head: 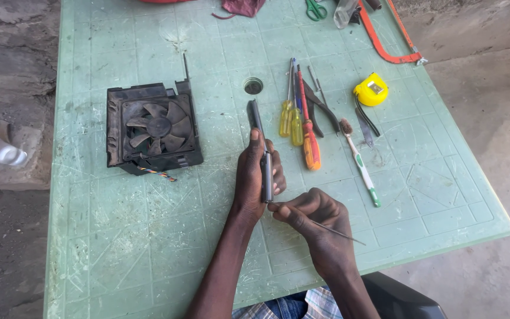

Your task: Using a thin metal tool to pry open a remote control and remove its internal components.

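Labels: one seen; no packages, signs or screens.
A small rectangular silver-grey label sits on the upper face of the round yellow plastic tape measure [371,89], which lies on the pale green plastic counter [149,236] toward its far right side, just right of the row of hand tools. The label's edges run slightly tilted to the counter's edge. Its print is too small to make out. Nothing else on the counter shows a sticker or display.
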